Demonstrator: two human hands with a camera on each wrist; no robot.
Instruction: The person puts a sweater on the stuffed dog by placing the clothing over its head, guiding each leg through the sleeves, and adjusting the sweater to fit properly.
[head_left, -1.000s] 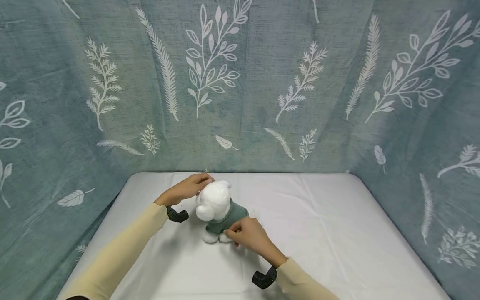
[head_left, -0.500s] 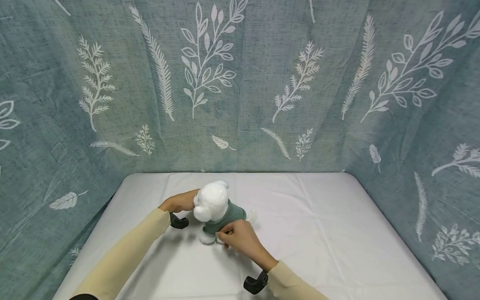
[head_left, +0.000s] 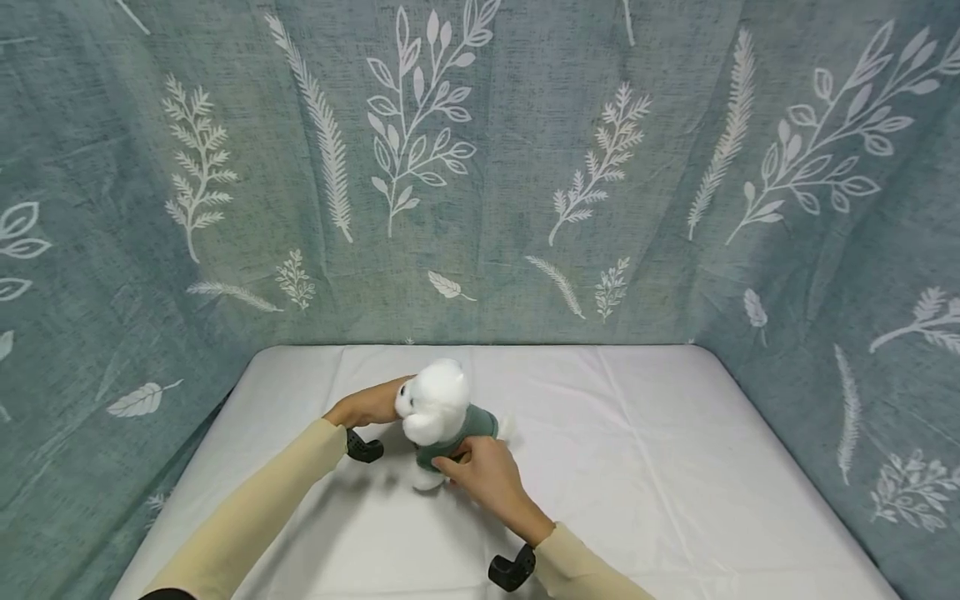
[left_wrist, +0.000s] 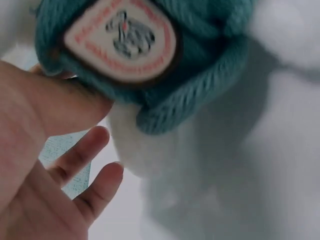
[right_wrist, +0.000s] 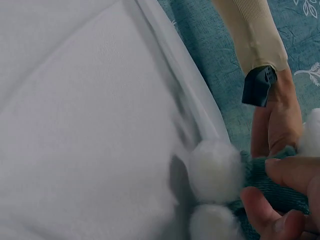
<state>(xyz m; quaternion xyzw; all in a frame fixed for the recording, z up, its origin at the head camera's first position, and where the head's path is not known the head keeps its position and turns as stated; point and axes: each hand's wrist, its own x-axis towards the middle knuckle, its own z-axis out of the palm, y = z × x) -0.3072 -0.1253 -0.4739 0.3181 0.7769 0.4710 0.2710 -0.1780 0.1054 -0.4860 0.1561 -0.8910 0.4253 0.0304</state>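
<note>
A white plush dog (head_left: 438, 400) in a green knit sweater (head_left: 474, 425) stands on the white-covered table, its head turned to the left. My left hand (head_left: 371, 404) reaches around its front, partly hidden by the head. In the left wrist view the thumb (left_wrist: 75, 107) and a finger behind it pinch the sweater beside an oval patch (left_wrist: 122, 40); the other fingers are spread. At the near side, my right hand (head_left: 487, 475) pinches the sweater's lower edge. The right wrist view shows its thumb (right_wrist: 292, 172) against the knit, with white paws (right_wrist: 216, 170) alongside.
White cloth covers the table (head_left: 675, 467). A blue-green curtain (head_left: 510, 167) with white leaf prints hangs behind and along both sides. A black wrist camera (head_left: 363, 447) sits on the left wrist and another camera (head_left: 512, 568) on the right.
My left hand has come down from beside the dog's head to its front. My right hand has shifted slightly left along the sweater. The dog's head has turned slightly, showing more of its face.
</note>
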